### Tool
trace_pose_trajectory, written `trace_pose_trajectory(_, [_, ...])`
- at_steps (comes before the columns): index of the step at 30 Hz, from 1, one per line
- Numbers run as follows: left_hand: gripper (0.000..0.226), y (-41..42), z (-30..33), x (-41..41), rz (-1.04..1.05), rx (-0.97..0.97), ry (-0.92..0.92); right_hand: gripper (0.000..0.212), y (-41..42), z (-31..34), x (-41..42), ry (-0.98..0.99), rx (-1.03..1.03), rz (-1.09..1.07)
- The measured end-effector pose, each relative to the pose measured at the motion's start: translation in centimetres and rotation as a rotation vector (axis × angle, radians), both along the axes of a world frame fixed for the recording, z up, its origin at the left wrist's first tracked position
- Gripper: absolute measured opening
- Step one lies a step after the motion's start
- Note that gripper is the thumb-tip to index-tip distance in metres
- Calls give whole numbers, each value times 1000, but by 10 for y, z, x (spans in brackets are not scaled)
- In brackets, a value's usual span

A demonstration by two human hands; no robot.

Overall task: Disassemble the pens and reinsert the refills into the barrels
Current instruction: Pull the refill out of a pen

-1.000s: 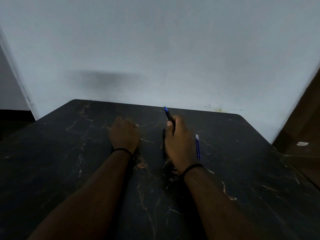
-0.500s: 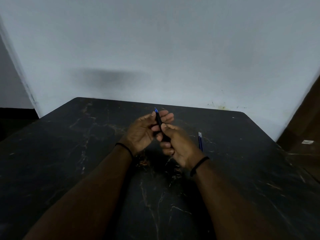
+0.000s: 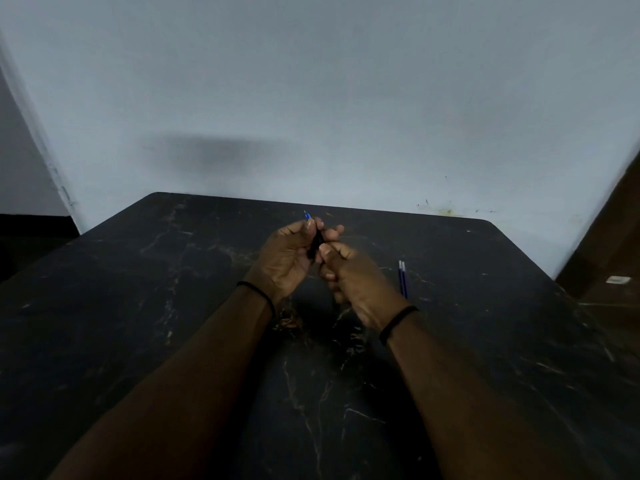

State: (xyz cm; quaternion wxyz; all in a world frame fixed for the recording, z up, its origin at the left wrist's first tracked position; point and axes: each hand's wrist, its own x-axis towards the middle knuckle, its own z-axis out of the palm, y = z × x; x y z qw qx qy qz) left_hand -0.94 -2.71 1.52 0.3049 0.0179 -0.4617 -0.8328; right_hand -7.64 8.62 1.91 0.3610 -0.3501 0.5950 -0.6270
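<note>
Black pen (image 3: 317, 242) w/ blue tip sits pinched between your hands, raised over the table's middle. Your left hand (image 3: 289, 258) has thumb & fingers curled round its upper part, tip poking out above; your right hand (image 3: 349, 275) grips the lower end, fingers curled tight. Two blue refills (image 3: 402, 278) lie side by side on the dark marble table (image 3: 173, 306), just right of your right wrist. Black bands on both wrists.

Black marble-patterned table (image 3: 173, 306) set against pale wall (image 3: 311, 98); two blue refills (image 3: 403, 279) laid side by side on right part.
</note>
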Motion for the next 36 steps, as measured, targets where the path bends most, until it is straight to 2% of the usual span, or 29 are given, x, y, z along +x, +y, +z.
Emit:
trace_pose_trajectory(4, [19, 5, 2, 0, 109, -21, -27, 13, -3, -11, 0, 450, -73, -251])
trace_pose_trajectory(6, [17, 4, 1, -1, 148, -45, -44, 12, -3, -16, 0, 522, -101, -296])
trace_pose_trajectory(10, [17, -1, -4, -2, 150, -44, -32, 33, -8, -19, -1, 466, -12, -339])
trace_pose_trajectory(14, [20, -3, -7, -3, 122, -28, -46, 19, -10, -20, 0, 405, -82, -337])
trace_pose_trajectory(17, [18, -1, -6, -2, 127, -44, -59, 25, -8, -18, 1, 346, -129, -360])
trace_pose_trajectory(20, [21, 1, -4, -1, 147, -86, -96, 6, -7, -13, 2, 354, -82, -324])
trace_pose_trajectory(22, [26, 3, -3, 0, 156, -105, -115, 27, -8, -14, 3, 408, -60, -329])
trace_pose_trajectory(23, [30, 3, -3, 0, 160, -104, -124, 30, -8, -15, 3, 440, -52, -338])
trace_pose_trajectory(26, [29, 3, -5, 1, 161, -83, -120, 15, -9, -17, 2, 425, -61, -353])
trace_pose_trajectory(29, [20, 3, -6, -1, 154, -79, -106, 14, -9, -19, 3, 354, -101, -371])
trace_pose_trajectory(31, [20, 2, -8, -2, 139, -86, -93, 14, -8, -18, 3, 362, -91, -372])
trace_pose_trajectory(33, [22, 0, -10, -2, 127, -106, -89, 3, -6, -16, 4, 407, -56, -356])
trace_pose_trajectory(36, [27, -3, -15, -3, 131, -110, -98, 26, -4, -18, 3, 542, 8, -357])
